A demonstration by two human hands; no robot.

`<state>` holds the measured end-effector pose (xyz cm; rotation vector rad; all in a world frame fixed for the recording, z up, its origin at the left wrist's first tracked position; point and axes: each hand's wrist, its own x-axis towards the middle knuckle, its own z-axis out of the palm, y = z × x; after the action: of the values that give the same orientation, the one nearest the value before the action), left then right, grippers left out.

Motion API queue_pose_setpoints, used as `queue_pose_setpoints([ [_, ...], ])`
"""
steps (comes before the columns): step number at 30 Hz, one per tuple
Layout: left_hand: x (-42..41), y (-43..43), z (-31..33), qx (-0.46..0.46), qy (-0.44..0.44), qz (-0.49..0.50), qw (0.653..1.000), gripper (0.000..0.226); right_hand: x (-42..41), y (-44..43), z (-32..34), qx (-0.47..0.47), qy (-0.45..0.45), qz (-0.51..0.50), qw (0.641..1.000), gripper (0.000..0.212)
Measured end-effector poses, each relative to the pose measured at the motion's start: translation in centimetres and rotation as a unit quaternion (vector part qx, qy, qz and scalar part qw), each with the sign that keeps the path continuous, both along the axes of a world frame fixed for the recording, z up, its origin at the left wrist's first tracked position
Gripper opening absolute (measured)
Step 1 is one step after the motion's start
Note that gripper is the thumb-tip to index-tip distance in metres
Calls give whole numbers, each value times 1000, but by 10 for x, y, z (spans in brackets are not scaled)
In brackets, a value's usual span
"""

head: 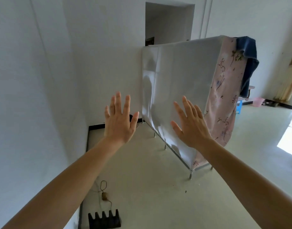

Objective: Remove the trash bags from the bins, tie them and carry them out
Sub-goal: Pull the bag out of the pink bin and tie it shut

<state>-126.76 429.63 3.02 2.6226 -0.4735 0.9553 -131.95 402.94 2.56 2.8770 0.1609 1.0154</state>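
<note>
Both hands up front: left hand [119,119] & right hand [191,126] spread flat, nothing held. Only bin I spot is pink bin [258,101], far right past wardrobe [179,83]; I'd walk over, then gather its rim evenly. Can't tell if it's bagged; dark shape [130,116] behind left hand mostly hidden.
</note>
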Motion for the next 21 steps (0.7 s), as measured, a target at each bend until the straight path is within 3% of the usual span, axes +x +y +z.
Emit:
queue_pose_setpoints([
  [11, 289, -64, -92, 59, 73, 24, 995, 73, 282, -81, -86, 1, 54, -22, 998, 74],
  [21, 566, -83, -47, 63, 66, 88, 992, 75, 606, -117, -36, 56, 49, -2, 997, 74],
])
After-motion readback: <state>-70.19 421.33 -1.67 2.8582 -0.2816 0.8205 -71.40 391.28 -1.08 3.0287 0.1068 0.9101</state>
